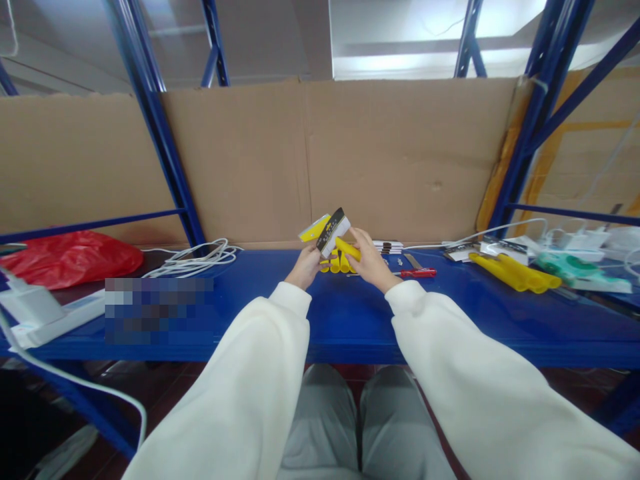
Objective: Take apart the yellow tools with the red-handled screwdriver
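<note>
Your left hand pinches a black-and-white printed card by its lower end, a yellow card fanning out behind it. Your right hand grasps a yellow handle, which juts up-left from your fingers toward the printed card. Both hands are near the back edge of the blue surface, a red screwdriver lying just right.

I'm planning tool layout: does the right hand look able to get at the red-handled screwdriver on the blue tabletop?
Probably yes: the screwdriver lies near the right hand, and nothing covers its red handle, but it may first have to release the yellow cylindrical piece.
</note>
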`<state>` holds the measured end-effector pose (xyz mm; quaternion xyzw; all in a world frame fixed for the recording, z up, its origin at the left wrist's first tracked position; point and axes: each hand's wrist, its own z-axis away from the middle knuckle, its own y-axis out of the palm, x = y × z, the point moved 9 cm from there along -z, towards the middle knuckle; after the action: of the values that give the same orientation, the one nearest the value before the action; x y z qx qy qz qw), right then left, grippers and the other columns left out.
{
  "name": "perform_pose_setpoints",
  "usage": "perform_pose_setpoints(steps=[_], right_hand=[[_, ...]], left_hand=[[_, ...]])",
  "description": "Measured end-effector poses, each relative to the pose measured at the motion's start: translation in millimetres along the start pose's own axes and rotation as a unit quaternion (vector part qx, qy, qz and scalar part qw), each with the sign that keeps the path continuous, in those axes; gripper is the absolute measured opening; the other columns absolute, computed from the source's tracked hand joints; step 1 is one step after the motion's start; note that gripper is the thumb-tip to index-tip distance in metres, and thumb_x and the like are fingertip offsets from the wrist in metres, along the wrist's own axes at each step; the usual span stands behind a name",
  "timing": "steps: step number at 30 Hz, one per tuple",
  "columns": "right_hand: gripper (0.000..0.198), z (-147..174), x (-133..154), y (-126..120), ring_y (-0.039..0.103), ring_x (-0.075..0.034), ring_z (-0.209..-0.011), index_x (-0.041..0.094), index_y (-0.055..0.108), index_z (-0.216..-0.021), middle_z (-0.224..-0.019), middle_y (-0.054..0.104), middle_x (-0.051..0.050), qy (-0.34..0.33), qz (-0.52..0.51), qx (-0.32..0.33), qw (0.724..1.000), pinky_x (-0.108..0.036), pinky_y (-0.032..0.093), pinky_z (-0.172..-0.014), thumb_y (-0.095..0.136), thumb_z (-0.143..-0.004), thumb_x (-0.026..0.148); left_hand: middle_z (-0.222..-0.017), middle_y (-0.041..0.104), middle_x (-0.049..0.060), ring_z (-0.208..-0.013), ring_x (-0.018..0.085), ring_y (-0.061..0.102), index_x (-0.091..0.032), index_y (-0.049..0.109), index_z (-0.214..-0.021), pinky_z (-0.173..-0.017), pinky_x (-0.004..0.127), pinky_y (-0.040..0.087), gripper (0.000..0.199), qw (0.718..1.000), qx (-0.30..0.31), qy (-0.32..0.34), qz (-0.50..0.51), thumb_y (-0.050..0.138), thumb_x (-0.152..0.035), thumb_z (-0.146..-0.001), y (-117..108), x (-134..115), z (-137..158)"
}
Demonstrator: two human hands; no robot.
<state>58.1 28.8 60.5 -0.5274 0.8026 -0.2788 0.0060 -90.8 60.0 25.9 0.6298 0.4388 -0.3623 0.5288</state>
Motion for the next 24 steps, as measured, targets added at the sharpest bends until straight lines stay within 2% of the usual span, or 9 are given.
perform_pose_setpoints(steps=[4, 9, 13, 17, 20, 24], right_hand=[[0.067, 1, 8, 4, 0.041, -0.028, -0.143, 0.023, 0.037, -0.154, -0.152, 0.042, -0.016, -0.016, 0.010, 0.018, 1.000, -0.047, 0.045, -0.113, 0.053, -0.089, 0.018], [0.069, 1, 14, 6, 0.040, -0.027, -0.144, 0.026, 0.034, -0.156, -0.152, 0.042, -0.014, -0.024, 0.045, 0.040, 0.998, -0.047, 0.038, -0.119, 0.052, -0.090, 0.019], [0.071, 2, 18, 10, 0.039, -0.028, -0.145, 0.024, 0.030, -0.157, -0.154, 0.040, -0.015, -0.031, 0.066, 0.065, 0.995, -0.050, 0.034, -0.120, 0.049, -0.090, 0.016], [0.074, 3, 24, 15, 0.032, -0.028, -0.149, 0.024, 0.026, -0.159, -0.157, 0.037, -0.015, -0.040, 0.064, 0.081, 0.994, -0.052, 0.030, -0.122, 0.048, -0.089, 0.015], [0.075, 3, 25, 15, 0.032, -0.028, -0.149, 0.023, 0.027, -0.159, -0.158, 0.034, -0.015, -0.030, 0.035, 0.067, 0.997, -0.051, 0.036, -0.119, 0.050, -0.089, 0.017], [0.077, 1, 8, 13, 0.053, -0.029, -0.132, 0.022, 0.026, -0.159, -0.160, 0.031, -0.020, 0.033, -0.039, 0.026, 0.998, -0.047, 0.051, -0.106, 0.058, -0.090, 0.029]], left_hand=[[-0.074, 0.074, 0.005, -0.059, 0.015, 0.068, -0.016, 0.067, -0.083, -0.053, 0.020, 0.048, 0.022, 1.000, 0.014, -0.014, -0.001, 0.083, -0.018, -0.068, -2, 7, -4], [-0.076, 0.075, 0.008, -0.060, 0.016, 0.068, -0.015, 0.068, -0.084, -0.056, 0.024, 0.050, 0.019, 0.999, 0.015, -0.036, -0.015, 0.081, -0.021, -0.072, -5, 12, -6], [-0.072, 0.073, 0.005, -0.058, 0.015, 0.066, -0.016, 0.067, -0.082, -0.056, 0.024, 0.050, 0.020, 0.999, 0.021, -0.029, 0.000, 0.082, -0.024, -0.072, -3, 10, -6], [-0.065, 0.071, 0.003, -0.056, 0.014, 0.065, -0.017, 0.068, -0.078, -0.053, 0.022, 0.047, 0.022, 1.000, 0.026, -0.006, -0.007, 0.085, -0.023, -0.065, -3, 9, -8], [-0.061, 0.069, 0.001, -0.057, 0.015, 0.065, -0.017, 0.068, -0.075, -0.052, 0.022, 0.045, 0.023, 1.000, 0.020, 0.015, -0.013, 0.086, -0.021, -0.060, -5, 8, -8], [-0.061, 0.070, 0.001, -0.057, 0.015, 0.064, -0.016, 0.069, -0.074, -0.051, 0.021, 0.045, 0.023, 0.999, 0.008, 0.030, -0.012, 0.085, -0.020, -0.058, -6, 4, -6]])
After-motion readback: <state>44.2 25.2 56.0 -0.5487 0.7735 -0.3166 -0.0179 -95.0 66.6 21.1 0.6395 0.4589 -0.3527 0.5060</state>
